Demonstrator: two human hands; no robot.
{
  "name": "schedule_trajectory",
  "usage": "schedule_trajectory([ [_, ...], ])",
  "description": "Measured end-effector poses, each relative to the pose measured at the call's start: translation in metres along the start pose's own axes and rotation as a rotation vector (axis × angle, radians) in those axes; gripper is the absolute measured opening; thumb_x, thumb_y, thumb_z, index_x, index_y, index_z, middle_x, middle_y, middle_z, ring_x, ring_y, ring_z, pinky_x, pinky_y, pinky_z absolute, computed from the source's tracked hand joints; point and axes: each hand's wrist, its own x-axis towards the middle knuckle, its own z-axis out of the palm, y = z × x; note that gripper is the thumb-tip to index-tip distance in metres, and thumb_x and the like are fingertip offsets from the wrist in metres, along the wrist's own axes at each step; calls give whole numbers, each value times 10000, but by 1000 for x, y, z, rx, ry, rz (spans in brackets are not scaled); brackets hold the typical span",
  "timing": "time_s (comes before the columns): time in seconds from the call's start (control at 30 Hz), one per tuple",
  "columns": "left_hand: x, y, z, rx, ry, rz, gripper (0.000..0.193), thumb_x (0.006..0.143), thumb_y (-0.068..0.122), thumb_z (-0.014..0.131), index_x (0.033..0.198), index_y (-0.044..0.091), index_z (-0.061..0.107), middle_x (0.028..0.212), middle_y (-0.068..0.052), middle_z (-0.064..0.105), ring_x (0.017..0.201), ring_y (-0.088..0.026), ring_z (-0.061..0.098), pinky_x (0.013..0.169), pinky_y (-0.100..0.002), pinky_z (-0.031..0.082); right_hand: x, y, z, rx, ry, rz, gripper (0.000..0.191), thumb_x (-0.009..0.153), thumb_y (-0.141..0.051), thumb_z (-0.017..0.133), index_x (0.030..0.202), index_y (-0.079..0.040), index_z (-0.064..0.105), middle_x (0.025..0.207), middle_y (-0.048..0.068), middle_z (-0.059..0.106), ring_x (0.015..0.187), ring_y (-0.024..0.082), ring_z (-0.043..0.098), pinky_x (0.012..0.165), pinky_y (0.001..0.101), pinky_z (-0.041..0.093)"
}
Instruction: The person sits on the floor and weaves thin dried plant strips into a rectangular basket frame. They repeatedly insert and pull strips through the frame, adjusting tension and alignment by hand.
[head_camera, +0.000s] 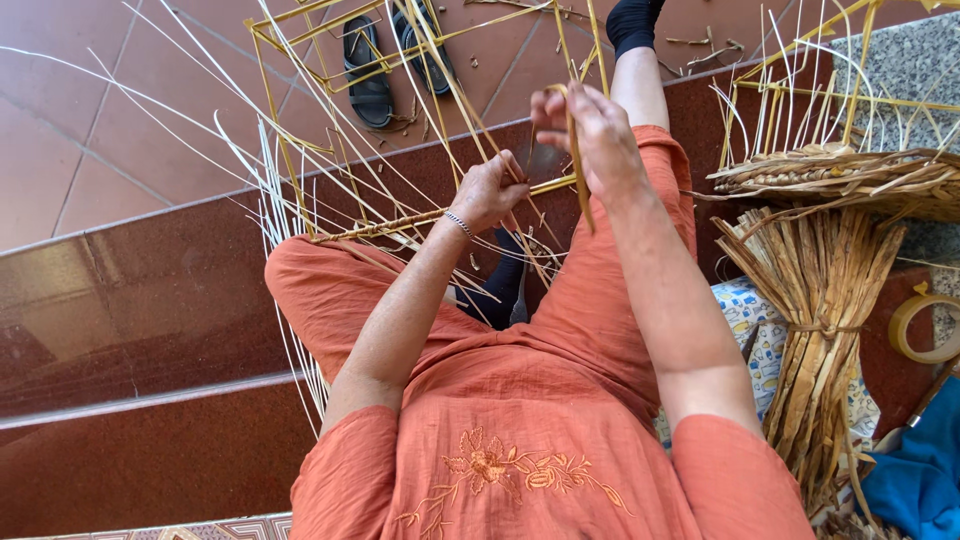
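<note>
- We look down on a seated person in orange clothes; both hands work at a yellow frame (300, 60) of thin rods that stands over the knees on the step (150, 290).
- The left hand (490, 190) is closed on the frame's lower bar (400, 222), which runs nearly level from left to right, wrapped along its left part.
- The right hand (590, 130) sits higher and just beside the left; its fingers pinch a flat strip (577, 170) whose long axis hangs almost straight down, crossing the bar's right end.
- The strip therefore lies between the two hands, nearer the right; the bar lies under the left.
- Pale, stiff, thin spokes (270, 200) fan up and to the left from the bar.
- To the right we see a tied bundle (820, 300) of dry, ribbon-like tan strips, upright, below a part-woven basket (850, 180) with coarse plaited rim.
- A tape roll (925, 325) lies at the right edge; black sandals (375, 70) rest on the tiled floor beyond the frame.
</note>
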Motion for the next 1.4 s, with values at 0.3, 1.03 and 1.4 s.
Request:
schedule_trajectory([
  [0.3,-1,16,6,-21,80,-82,151,872,27,704,1003,76,648,785,-50,761,506,-136,713,400,-274,572,-4,25,-27,-613,240,22,729,1027,-673,346,810,-80,710,722,56,703,564,123,637,566,304,562],
  [1.03,16,-5,15,382,179,146,138,866,195,766,916,73,804,779,-160,757,747,-290,751,725,-406,596,-85,95,10,-1013,186,-249,216,886,-168,742,1024,-2,727,847,128,724,648,188,700,596,317,565],
  [1.4,6,5,4,123,75,-106,168,884,166,740,927,11,694,716,-112,734,476,-163,664,381,-315,522,-73,114,25,-269,211,367,318,1002,-365,709,1108,-79,800,645,49,690,424,59,497,414,248,372],
])
